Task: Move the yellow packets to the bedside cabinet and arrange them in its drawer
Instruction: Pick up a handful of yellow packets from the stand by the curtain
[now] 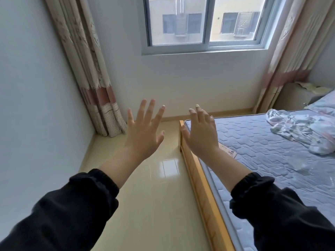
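Facing a two-pane window (pixel 206 22), a person holds up two bare hands: left hand (pixel 145 131) and right hand (pixel 199 134), both spread flat, fingers straight, gripping nothing. One curtain (pixel 87 69) hangs at the left and another (pixel 290 51) at the right. One quilted mattress (pixel 262 151) on a wooden bed frame (pixel 197 174) bears a crumpled floral cloth (pixel 301 131). Pale yellow packets (pixel 311 87), too blurred to count, lie atop the bedside cabinet (pixel 293 98), well apart from both hands.
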`<control>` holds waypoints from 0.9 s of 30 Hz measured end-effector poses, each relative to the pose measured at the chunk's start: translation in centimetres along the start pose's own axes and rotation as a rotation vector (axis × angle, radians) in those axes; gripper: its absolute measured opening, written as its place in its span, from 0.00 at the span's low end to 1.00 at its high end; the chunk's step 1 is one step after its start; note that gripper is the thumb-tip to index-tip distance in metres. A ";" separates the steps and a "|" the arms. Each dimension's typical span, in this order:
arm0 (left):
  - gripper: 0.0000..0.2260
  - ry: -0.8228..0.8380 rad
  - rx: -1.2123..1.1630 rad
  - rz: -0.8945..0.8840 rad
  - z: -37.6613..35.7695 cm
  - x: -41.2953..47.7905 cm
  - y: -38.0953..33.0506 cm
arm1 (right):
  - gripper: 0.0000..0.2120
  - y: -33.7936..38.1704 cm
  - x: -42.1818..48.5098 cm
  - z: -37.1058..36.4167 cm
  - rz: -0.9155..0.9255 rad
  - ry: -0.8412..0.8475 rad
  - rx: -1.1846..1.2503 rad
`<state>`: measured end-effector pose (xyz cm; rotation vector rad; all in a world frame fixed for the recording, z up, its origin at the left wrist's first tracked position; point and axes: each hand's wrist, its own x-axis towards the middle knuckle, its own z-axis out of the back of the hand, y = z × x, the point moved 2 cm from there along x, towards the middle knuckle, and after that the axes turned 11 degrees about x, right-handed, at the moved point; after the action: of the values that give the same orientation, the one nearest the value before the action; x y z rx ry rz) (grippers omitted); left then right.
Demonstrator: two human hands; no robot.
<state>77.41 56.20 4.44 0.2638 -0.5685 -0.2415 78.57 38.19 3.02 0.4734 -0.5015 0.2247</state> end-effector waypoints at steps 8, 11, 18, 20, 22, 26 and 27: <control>0.33 0.036 -0.080 -0.055 -11.6 17.1 10.2 | 0.27 -0.6 18.8 -9.0 -0.063 -0.004 -0.074; 0.34 0.044 -0.155 -0.074 -17.6 23.5 10.5 | 0.28 -3.7 25.0 -12.6 -0.085 -0.021 -0.102; 0.34 0.081 -0.132 -0.106 -30.8 41.0 8.9 | 0.28 -14.6 40.9 -21.6 -0.167 -0.015 -0.104; 0.34 0.121 -0.153 -0.097 -33.5 46.2 8.4 | 0.28 -17.5 45.4 -23.4 -0.201 -0.007 -0.077; 0.33 0.131 -0.159 -0.111 -36.0 51.1 8.1 | 0.29 -20.0 49.7 -24.8 -0.221 -0.003 -0.071; 0.33 0.063 -0.212 -0.100 -41.2 59.3 9.1 | 0.29 -23.9 58.1 -28.1 -0.226 -0.021 -0.062; 0.33 0.060 -0.223 -0.098 -42.7 61.2 9.4 | 0.29 -24.6 60.1 -29.1 -0.224 -0.028 -0.058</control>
<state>152.57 54.49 3.06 0.0822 -0.4650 -0.3882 149.73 36.47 1.87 0.4729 -0.4767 -0.0117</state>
